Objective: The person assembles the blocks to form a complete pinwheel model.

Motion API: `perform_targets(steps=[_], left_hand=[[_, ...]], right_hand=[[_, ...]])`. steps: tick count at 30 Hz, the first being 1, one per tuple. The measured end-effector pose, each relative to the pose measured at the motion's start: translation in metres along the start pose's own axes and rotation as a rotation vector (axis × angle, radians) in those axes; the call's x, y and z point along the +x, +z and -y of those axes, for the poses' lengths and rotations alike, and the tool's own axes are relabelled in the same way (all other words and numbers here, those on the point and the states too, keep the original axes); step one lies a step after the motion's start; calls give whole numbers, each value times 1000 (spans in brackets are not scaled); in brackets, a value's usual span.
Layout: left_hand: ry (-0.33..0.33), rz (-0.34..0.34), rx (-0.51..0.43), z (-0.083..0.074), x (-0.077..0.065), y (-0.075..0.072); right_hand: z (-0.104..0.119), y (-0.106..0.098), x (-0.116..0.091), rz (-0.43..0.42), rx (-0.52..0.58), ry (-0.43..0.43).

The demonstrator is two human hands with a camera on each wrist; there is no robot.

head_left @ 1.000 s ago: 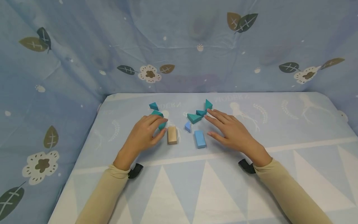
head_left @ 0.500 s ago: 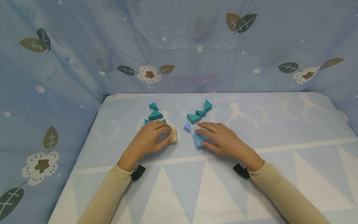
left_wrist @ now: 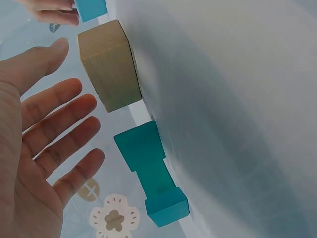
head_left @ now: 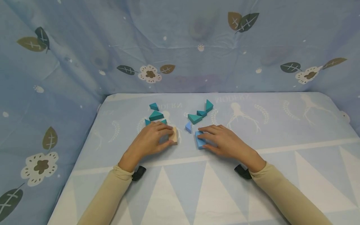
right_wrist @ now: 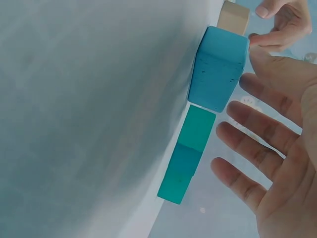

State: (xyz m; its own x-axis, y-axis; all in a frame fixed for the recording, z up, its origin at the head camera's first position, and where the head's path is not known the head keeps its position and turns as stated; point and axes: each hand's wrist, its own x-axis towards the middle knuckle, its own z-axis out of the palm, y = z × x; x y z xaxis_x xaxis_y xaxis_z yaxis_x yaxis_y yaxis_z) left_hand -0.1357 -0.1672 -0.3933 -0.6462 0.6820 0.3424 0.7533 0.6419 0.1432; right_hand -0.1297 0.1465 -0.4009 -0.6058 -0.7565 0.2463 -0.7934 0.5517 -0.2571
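My left hand point(head_left: 152, 140) hovers over a natural wood rectangular block point(head_left: 175, 138). Its fingers are spread and loosely bent; in the left wrist view a gap shows between them and the wood block point(left_wrist: 110, 69). The right hand point(head_left: 225, 141) is held over the right side of a light blue rectangular block point(head_left: 199, 143). In the right wrist view its thumb point(right_wrist: 272, 67) is close to the blue block point(right_wrist: 218, 69), and whether they touch I cannot tell. The other fingers are extended, with nothing gripped. Both blocks lie on the table, partly covered by the hands in the head view.
Teal triangular blocks point(head_left: 156, 116) lie beyond my left hand, some partly hidden by it. More teal triangular blocks point(head_left: 195, 119) form a line beyond the right hand. A small periwinkle triangular block point(head_left: 188, 127) sits between the groups. Patterned cloth point(head_left: 180, 56) hangs behind the table.
Both hands have come nearer, from the teal triangular blocks to the two rectangular blocks. They have hardly moved in the last half second. The blocks appear to stay in place.
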Motion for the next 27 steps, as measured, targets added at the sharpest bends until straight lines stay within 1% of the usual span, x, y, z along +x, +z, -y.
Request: perform_targets(steps=[8,11,20,27], left_hand=[[-24,69,16,0,-3,1],[-27,83,25,-1,-4,1],[-28,66,29,-2,-2,3],[-22,51,27,-4,0,6]], right_hand=[[-1,4,1,10,-4,-27],[0,5,1,9,-10,-38],[-1,6,0,-3,-40,-47],[3,7,0,-22,-33,-83]])
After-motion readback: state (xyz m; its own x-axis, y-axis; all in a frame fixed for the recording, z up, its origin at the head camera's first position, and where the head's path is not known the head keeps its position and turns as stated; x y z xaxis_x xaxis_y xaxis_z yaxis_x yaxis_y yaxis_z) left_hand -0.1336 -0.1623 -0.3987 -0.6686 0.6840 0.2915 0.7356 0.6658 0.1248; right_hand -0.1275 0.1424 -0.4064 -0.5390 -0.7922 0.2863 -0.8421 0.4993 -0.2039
